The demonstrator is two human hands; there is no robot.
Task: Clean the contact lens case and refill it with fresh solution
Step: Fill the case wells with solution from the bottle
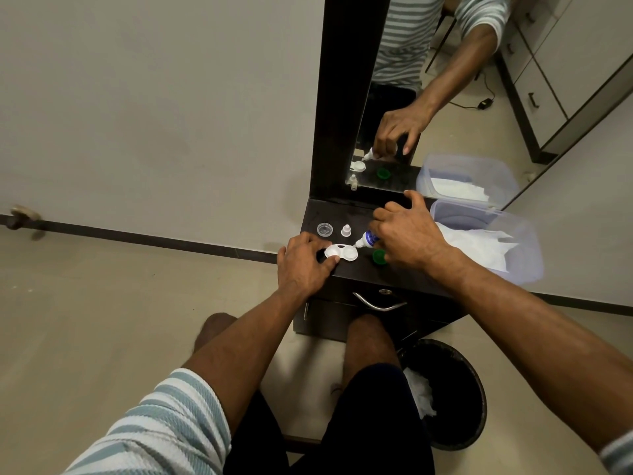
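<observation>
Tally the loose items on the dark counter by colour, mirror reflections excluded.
White: 3, lens case, solution bottle, bottle cap
Clear: 2, case lid, plastic tub
Green: 1, case lid
Total: 6

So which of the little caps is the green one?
The green cap beside the right hand, right of the white case. The clear cap and small white bottle cap sit behind.

Your left hand (306, 263) pins the white lens case (340, 252) on the dark desk (356, 214). Your right hand (407, 234) tilts the solution bottle (367, 240), nozzle over the case's right well. A green cap (378, 257) lies near, just right of the case; a clear cap (325, 230) and a small white cap (346, 230) sit farther back.
</observation>
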